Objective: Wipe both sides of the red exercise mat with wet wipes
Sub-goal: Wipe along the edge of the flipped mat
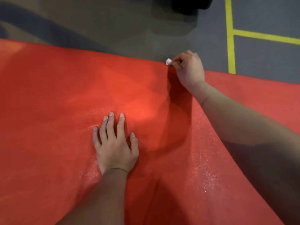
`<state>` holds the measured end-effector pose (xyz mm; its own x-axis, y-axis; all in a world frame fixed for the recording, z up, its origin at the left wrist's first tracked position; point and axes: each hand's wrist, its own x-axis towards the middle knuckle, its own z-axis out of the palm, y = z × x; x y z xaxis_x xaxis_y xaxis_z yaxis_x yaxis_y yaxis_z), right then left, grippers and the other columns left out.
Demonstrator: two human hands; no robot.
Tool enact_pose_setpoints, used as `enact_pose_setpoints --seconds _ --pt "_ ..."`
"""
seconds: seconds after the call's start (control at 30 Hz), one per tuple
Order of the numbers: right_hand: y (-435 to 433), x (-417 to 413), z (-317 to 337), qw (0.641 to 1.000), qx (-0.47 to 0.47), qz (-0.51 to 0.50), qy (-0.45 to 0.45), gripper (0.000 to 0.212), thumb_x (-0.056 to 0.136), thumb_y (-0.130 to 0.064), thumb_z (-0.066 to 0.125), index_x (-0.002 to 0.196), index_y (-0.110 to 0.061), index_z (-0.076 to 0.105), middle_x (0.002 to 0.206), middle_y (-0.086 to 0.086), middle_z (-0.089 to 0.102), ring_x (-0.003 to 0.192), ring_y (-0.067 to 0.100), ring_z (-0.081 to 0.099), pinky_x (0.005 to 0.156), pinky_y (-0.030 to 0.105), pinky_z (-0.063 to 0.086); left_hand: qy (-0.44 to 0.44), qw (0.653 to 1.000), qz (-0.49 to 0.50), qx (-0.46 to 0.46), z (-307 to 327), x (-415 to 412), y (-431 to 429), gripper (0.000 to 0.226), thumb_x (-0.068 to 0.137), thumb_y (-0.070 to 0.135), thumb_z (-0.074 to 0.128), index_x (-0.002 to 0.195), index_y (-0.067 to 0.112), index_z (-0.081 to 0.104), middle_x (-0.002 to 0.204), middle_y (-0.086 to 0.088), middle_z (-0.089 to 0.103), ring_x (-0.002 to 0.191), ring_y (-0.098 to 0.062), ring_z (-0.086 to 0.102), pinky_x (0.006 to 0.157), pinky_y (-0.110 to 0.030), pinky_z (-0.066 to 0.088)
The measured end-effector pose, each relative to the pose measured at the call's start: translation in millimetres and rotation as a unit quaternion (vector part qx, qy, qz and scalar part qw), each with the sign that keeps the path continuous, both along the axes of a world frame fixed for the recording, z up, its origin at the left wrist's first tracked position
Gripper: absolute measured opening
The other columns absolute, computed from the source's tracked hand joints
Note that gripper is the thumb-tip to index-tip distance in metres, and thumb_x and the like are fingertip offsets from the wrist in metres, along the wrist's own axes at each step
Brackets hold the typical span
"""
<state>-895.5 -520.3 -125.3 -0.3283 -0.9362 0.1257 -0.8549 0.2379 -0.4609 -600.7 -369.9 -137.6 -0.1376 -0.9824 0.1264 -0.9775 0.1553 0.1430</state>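
Note:
The red exercise mat lies flat on the floor and fills most of the view. Wet, glistening patches show on its surface near the middle and lower right. My left hand rests flat on the mat with fingers spread. At the mat's far edge my right hand has its fingers curled round a small crumpled white wet wipe, which sticks out to the left of the fingers and touches the edge.
Grey floor lies beyond the mat. Yellow tape lines cross the floor at the upper right. A dark object stands on the floor at the top, just past the mat's far edge.

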Motion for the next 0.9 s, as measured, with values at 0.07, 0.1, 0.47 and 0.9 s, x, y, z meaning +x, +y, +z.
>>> enact_pose_setpoints --seconds 0.07,0.1,0.47,0.9 --pt "13.1 -5.4 9.4 0.999 0.003 0.048 -0.011 0.025 0.09 -0.04 0.07 0.088 -0.017 0.075 0.084 0.002 0.059 0.081 0.02 0.054 0.071 0.025 0.033 0.002 1.0 0.003 -0.004 -1.1 0.7 -0.2 0.066 0.09 0.042 0.049 0.151 0.017 0.048 0.158 -0.013 0.041 0.147 -0.032 0.036 0.122 -0.056 0.021" --pt "18.9 -11.9 14.9 0.997 0.013 0.079 -0.017 0.026 0.089 -0.042 0.073 0.089 -0.017 0.076 0.084 0.0 0.059 0.079 0.016 0.053 0.07 0.022 0.032 0.0 1.0 0.003 -0.002 -0.8 1.2 -0.1 0.066 0.091 0.042 0.049 0.151 0.017 0.048 0.159 -0.013 0.041 0.148 -0.032 0.035 0.122 -0.056 0.021" --pt "42.5 -10.2 16.5 0.998 0.021 0.054 -0.025 0.032 0.093 -0.044 0.07 0.087 -0.013 0.077 0.083 0.011 0.07 0.08 0.029 0.064 0.067 0.028 0.034 -0.007 1.0 0.006 0.013 -0.2 1.1 -0.9 0.067 0.09 0.043 0.048 0.152 0.018 0.046 0.16 -0.011 0.039 0.149 -0.031 0.033 0.122 -0.056 0.02" --pt "114.8 35.9 2.8 0.986 -0.023 0.166 -0.002 0.022 0.099 -0.03 0.063 0.091 -0.012 0.071 0.084 0.011 0.061 0.079 0.034 0.058 0.075 0.041 0.045 -0.005 1.0 0.006 0.011 -0.6 -0.3 0.2 0.066 0.091 0.042 0.048 0.153 0.018 0.044 0.16 -0.011 0.038 0.15 -0.03 0.031 0.123 -0.055 0.018"
